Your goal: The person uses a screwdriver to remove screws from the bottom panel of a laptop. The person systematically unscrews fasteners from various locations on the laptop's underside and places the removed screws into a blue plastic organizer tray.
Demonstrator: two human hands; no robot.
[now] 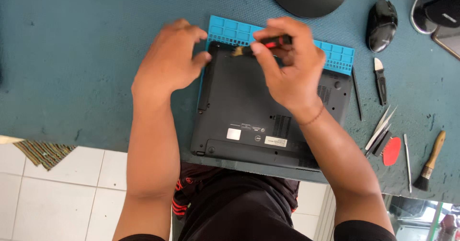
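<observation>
Head view: your right hand (pixel 292 68) is closed around a small red-and-black brush (pixel 261 45) over the upturned laptop (pixel 254 111); your loosely curled, empty left hand (pixel 170 61) steadies its corner

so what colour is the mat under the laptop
Bright blue, with a grid of small compartments along the mat's far edge; the head view shows it.

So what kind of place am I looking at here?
Most likely a small electronics repair bench. A laptop lies upside down on a blue work mat, the right hand holds a small tool to it, and tweezers and a brush lie alongside.
</observation>
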